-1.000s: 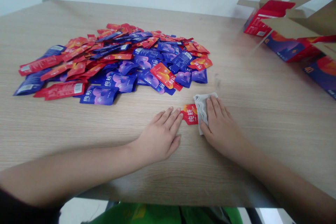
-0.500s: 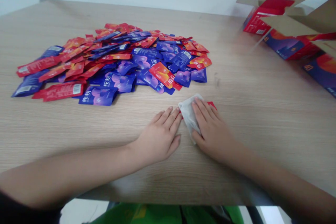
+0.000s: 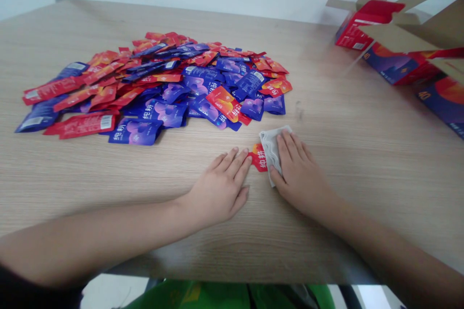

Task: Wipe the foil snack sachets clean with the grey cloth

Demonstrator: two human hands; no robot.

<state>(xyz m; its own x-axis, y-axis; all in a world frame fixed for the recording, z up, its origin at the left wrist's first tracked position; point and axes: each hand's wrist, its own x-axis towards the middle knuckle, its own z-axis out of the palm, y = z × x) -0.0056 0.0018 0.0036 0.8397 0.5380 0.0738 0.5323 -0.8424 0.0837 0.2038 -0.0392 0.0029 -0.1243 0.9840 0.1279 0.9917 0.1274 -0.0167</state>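
Note:
A red packet (image 3: 258,158) with an orange print lies flat on the wooden table. The fingertips of my left hand (image 3: 223,186) touch its left end; the fingers are stretched out and nothing is in them. My right hand (image 3: 300,174) lies over a folded white cloth (image 3: 271,149), pressing it on the packet's right part, which is hidden beneath. The fingers of that hand are extended and flat on the cloth. Behind my hands, to the left, spreads a large pile of red and blue packets (image 3: 163,87).
Open red and blue cardboard boxes (image 3: 395,65) stand at the right, their brown flaps up. One more box (image 3: 444,101) is cut off by the right edge. The table (image 3: 348,130) reaches back to a pale wall.
My right hand and the white cloth have shifted slightly to the right, uncovering the left part of the red packet. My left hand has stayed where it was.

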